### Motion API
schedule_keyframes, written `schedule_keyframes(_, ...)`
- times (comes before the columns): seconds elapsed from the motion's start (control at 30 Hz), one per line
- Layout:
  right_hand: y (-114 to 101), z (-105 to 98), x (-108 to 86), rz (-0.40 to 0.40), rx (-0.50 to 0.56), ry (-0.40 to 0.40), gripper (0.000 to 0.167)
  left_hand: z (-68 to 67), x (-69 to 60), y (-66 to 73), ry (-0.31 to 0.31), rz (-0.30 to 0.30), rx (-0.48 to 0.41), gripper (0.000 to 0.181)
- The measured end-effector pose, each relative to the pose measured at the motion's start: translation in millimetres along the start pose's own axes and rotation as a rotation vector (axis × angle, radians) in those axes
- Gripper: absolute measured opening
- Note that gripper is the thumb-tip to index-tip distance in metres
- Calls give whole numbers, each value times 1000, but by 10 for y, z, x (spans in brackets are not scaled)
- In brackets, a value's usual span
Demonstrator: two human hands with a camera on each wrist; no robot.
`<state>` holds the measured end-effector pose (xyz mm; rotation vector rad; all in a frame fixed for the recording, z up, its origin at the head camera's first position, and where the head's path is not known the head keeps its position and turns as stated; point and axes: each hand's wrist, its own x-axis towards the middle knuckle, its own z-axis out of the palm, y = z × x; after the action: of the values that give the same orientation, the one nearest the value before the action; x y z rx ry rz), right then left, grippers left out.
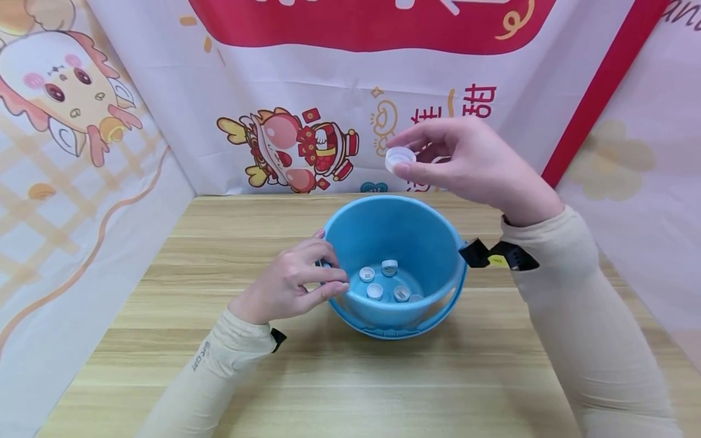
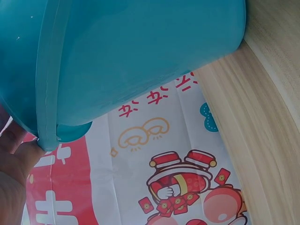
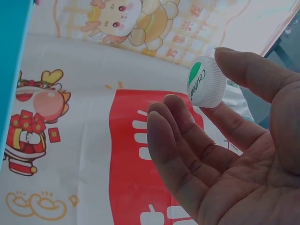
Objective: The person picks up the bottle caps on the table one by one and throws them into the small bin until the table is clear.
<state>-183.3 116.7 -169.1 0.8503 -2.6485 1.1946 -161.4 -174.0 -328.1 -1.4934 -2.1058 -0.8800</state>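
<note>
My right hand pinches a white cap by its edge, held higher than the blue bucket; my left hand grips the bucket's rim. So narrow a pinch could let the cap slip, and a lopsided left-hand pull might tip the bucket.

"Cestbon" stood in dark letters beside a green patch on the white cap. On the back cloth, above the table's far edge, ran red Chinese characters, too slanted to read surely; the white strokes on its red panel were cut off. "an" showed on the right cloth, the rest out of view. Small print on the left sleeve was illegible.
</note>
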Motion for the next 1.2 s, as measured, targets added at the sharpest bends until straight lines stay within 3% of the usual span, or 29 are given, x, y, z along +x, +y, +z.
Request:
schedule_keyframes(0.83,-10,38,-61,-79,-52,-28,42,1,7,0,-4,-1,-2,34)
schedule_keyframes(1.2,10,35,-96,-103,-43,-95,44,-4,9,6,-11,-11,-5,33)
